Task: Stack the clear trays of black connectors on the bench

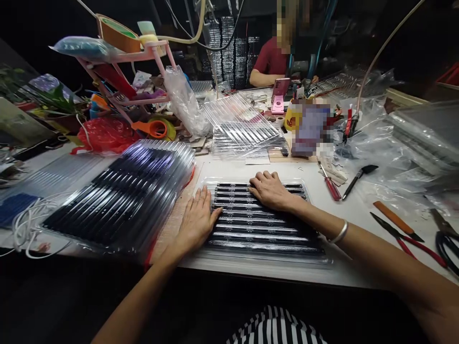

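Note:
A clear plastic tray (pixel 319 259) lies flat on the white table in front of me, with several long black strips (pixel 258 222) in its parallel slots. My left hand (pixel 197 217) rests flat on the tray's left edge, fingers stretched and thumb out over the strip ends. My right hand (pixel 269 191) lies on the upper middle of the strips, its fingers bent a little and apart, with nothing seen in it. To the left is a stack of similar filled trays (pixel 118 196), slanted on the table.
Screwdriver (pixel 333 187), black-tipped tool (pixel 356 184), pliers (pixel 405 236) and scissors (pixel 444 239) lie right. Empty clear trays (pixel 242 119) and a pink phone stand (pixel 278 102) are behind. A pink rack (pixel 132 57) stands back left. A person (pixel 270 62) sits opposite.

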Demonstrator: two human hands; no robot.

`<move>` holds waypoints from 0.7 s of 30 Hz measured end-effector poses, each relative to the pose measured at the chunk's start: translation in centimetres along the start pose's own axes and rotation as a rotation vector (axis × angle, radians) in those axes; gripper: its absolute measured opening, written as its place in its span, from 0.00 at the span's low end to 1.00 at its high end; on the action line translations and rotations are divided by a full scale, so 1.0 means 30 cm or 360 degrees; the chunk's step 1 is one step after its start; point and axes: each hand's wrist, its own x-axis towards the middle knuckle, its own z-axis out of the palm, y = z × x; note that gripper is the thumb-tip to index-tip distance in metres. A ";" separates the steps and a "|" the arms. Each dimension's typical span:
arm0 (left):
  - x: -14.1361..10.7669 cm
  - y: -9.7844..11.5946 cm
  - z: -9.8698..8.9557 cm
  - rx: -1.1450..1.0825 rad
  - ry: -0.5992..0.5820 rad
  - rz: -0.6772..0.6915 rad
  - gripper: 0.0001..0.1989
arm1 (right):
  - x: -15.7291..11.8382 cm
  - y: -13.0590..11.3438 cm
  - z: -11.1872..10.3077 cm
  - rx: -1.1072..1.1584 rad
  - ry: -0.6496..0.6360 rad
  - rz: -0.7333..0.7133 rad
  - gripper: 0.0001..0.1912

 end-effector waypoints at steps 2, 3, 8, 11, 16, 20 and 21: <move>0.001 0.002 0.007 -0.0021 0.0022 -0.0007 0.34 | 0.027 0.007 0.019 0.0099 0.0019 0.0016 0.21; 0.000 0.002 0.007 -0.0015 0.0027 -0.0013 0.33 | 0.034 0.011 0.024 0.0139 0.0029 0.0027 0.22; -0.012 0.002 0.002 -0.0010 0.0007 -0.0066 0.34 | -0.028 0.021 -0.007 0.0261 0.0044 -0.0019 0.24; -0.017 -0.003 0.008 -0.0091 0.0015 -0.0105 0.34 | -0.159 0.023 -0.028 0.0265 0.0092 0.0021 0.28; -0.012 -0.031 0.005 -0.0426 -0.0005 -0.0040 0.33 | -0.365 0.057 -0.001 0.0229 0.0042 0.0265 0.32; -0.058 -0.088 -0.038 -0.0816 -0.0019 -0.0037 0.28 | -0.439 0.084 0.034 0.0327 0.0029 0.0455 0.34; -0.080 -0.104 -0.051 -0.0888 0.0004 -0.0077 0.27 | -0.455 0.084 0.043 0.0362 0.0111 0.0577 0.35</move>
